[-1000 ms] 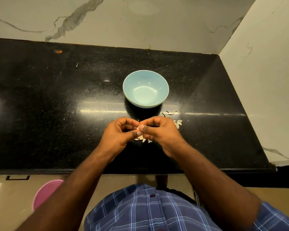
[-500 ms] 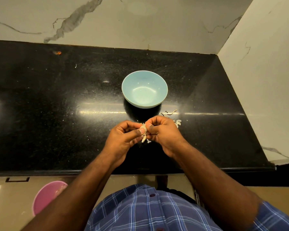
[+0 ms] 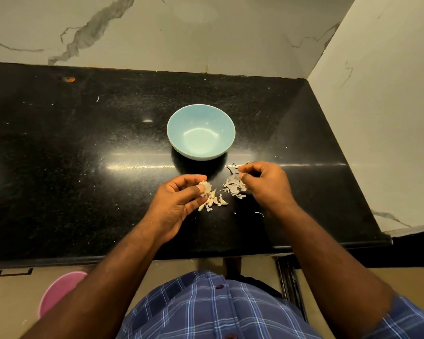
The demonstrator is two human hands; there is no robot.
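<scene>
Two hands are working apart over the glossy black stone counter (image 3: pixel 83 172). The left hand (image 3: pixel 179 201) is pinching a pale, partly skinned garlic clove (image 3: pixel 205 187) between thumb and fingertips, holding it just above the counter and near the empty light-blue round bowl (image 3: pixel 181 148). The right hand (image 3: pixel 264 184) is hovering with curled fingers over the heap of pale papery skin scraps (image 3: pixel 233 188). It may be pinching or shedding a flake, but that is too small to tell. A few loose unpeeled cloves (image 3: pixel 213 204) are lying just beside the left fingertips, between the two hands.

The step looks to be stripping skin off the held clove. To do it well:
- The left hand should be gripping the clove low, leaving the skinned end exposed.
- The right thumbnail should be catching the loose edge of skin and pulling along the clove, not across it.
- Scraps should be going onto the one heap, well clear of the bowl.
- Only a fully bare clove should be going into the bowl.
- A lighter squeeze should be keeping the slippery clove from shooting out.
</scene>
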